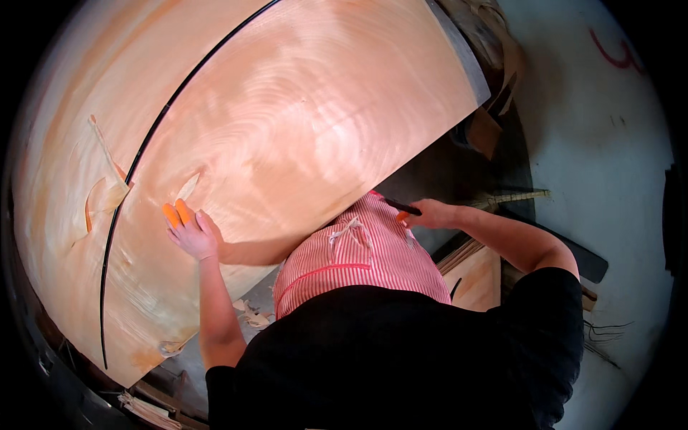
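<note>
A broad sheet of pale wood veneer (301, 136) with swirling grain fills much of the view ahead and to the left. My left hand (192, 233) rests on or just over it, fingers stretched out, with orange covers on two fingers. Just beyond the fingertips lies a small pale veneer sliver (188, 187). My right hand (430, 214) is closed round a dark, narrow tool (401, 206), held beside my striped apron (358, 251). An orange cover shows on that hand too. The tool's exact kind cannot be made out.
A long thin black strip (154, 129) curves across the veneer. Torn veneer pieces (107, 197) lie left of it. Loose scraps (251, 315) sit below the sheet's near edge. More wood pieces (476, 276) are stacked beside me at the right, near a pale floor (595, 158).
</note>
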{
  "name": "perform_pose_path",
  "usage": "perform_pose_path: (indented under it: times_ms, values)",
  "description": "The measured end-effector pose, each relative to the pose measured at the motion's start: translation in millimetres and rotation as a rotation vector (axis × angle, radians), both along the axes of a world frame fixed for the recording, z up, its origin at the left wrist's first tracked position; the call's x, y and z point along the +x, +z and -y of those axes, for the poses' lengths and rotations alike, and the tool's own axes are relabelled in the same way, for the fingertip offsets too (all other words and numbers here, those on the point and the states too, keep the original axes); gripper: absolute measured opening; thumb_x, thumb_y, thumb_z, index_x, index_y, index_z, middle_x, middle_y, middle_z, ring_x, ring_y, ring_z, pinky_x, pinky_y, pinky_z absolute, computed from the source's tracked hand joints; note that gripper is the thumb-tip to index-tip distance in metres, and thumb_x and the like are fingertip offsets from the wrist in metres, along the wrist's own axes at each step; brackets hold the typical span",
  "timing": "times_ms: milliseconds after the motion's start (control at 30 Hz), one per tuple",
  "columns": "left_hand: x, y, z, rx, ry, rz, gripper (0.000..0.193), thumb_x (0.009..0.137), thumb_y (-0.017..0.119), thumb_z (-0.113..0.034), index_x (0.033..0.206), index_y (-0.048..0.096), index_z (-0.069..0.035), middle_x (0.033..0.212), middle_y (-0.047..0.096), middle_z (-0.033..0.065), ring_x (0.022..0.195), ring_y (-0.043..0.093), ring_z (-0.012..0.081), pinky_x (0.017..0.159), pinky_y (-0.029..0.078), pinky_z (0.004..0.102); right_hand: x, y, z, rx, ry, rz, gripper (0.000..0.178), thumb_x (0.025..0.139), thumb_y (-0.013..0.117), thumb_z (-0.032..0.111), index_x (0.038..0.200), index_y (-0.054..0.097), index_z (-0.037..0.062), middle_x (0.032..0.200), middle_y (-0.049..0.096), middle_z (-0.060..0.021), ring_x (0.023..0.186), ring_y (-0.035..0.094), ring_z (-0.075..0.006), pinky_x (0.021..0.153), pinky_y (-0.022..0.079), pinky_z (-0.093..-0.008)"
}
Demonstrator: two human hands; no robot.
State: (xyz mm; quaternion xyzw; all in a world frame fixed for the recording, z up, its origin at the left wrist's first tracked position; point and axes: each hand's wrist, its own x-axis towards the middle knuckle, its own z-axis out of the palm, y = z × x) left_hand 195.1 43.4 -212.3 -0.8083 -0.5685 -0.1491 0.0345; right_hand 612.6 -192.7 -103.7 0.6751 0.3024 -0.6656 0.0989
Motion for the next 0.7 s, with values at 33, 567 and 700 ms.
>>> perform_pose_path:
  times_ms: [33, 567, 700]
  values:
    - [-0.3, 0.4, 0.5, -0.001, 0.011, -0.022, 0.047, 0.084, 0.042, -0.033, 0.125, 0.039, -0.012, 0.132, 0.031, 0.0142, 0.12, 0.031, 0.0303, 0.094, 0.024, 0.0506, -0.9, 4.1, 2.6, -0.057, -0.044, -0.025, 0.038, 0.08, 0.052, 0.033, 0.109, 0.055, 0.0085, 0.085, 0.062, -0.0063, 0.076, 0.054, -0.0156, 0.067, 0.041, -0.0271]
    - [-1.5, 1.7, -1.7, 0.012, 0.006, -0.076, 0.046, 0.084, 0.043, -0.031, 0.125, 0.039, -0.011, 0.132, 0.031, 0.015, 0.117, 0.035, 0.0302, 0.091, 0.028, 0.0477, -24.4, 3.9, 27.6, -0.099, -0.614, 0.138, 0.028, 0.071, 0.066, 0.02, 0.092, 0.058, 0.0029, 0.072, 0.058, -0.0058, 0.051, 0.044, -0.0118, 0.045, 0.034, -0.0269]
    - [-2.3, 0.6, -1.7, -0.016, 0.021, -0.018, 0.048, 0.083, 0.043, -0.034, 0.125, 0.039, -0.012, 0.132, 0.03, 0.0153, 0.119, 0.031, 0.0315, 0.093, 0.024, 0.0513, -28.1, -4.8, 20.4, 0.395, -0.426, 0.228, 0.028, 0.075, 0.061, 0.025, 0.092, 0.058, 0.0029, 0.075, 0.058, -0.0086, 0.066, 0.055, -0.0177, 0.059, 0.042, -0.0308]
